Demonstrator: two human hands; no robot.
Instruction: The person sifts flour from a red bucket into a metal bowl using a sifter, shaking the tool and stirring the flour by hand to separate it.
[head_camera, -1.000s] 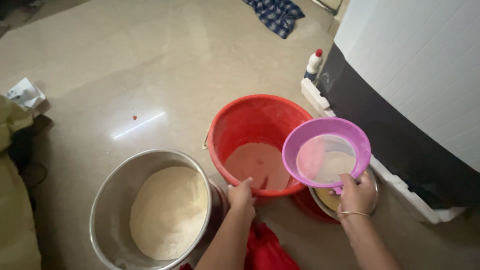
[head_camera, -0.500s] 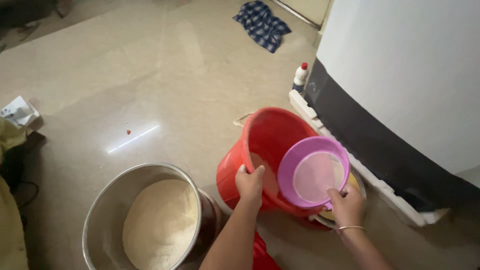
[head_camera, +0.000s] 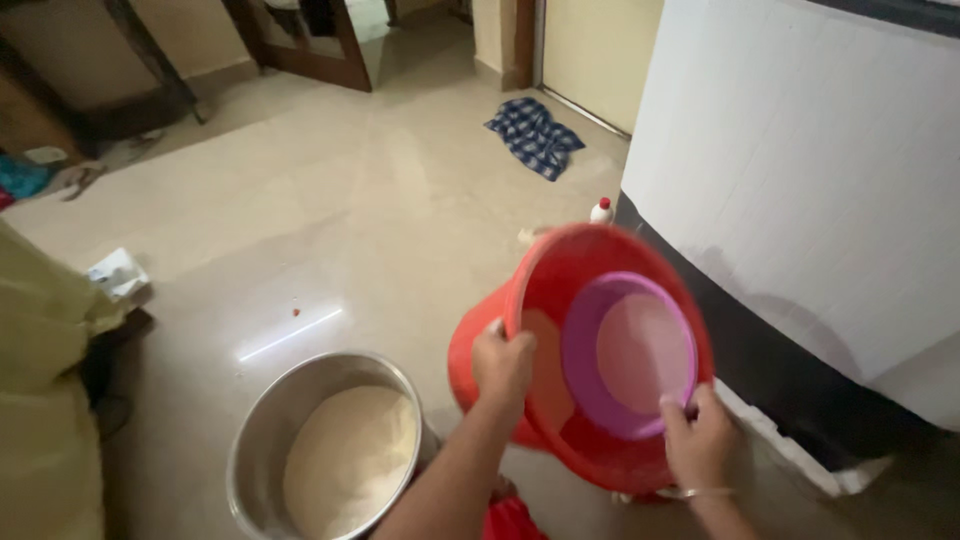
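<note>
Nearest, lower centre: left hand (head_camera: 502, 362) clamps the rim of the red plastic tub (head_camera: 560, 300), tipping its mouth toward the camera.
Lower right: right hand (head_camera: 697, 445), bangle on the wrist, pinches the edge of the round purple sieve (head_camera: 590, 345), apparently keeping it inside the tilted tub.
Lower left: shiny steel basin (head_camera: 265, 440) sits on the floor, holding pale, fine flour (head_camera: 350, 455).
Middle: glossy beige floor tiles (head_camera: 300, 220).
Right: white tiled wall (head_camera: 800, 150).
Upper centre: crumpled blue checked cloth (head_camera: 535, 135).

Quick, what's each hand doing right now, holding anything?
Left hand: closed on the rim of the tilted red bucket.
Right hand: gripping the purple sieve by its lower edge.
</note>
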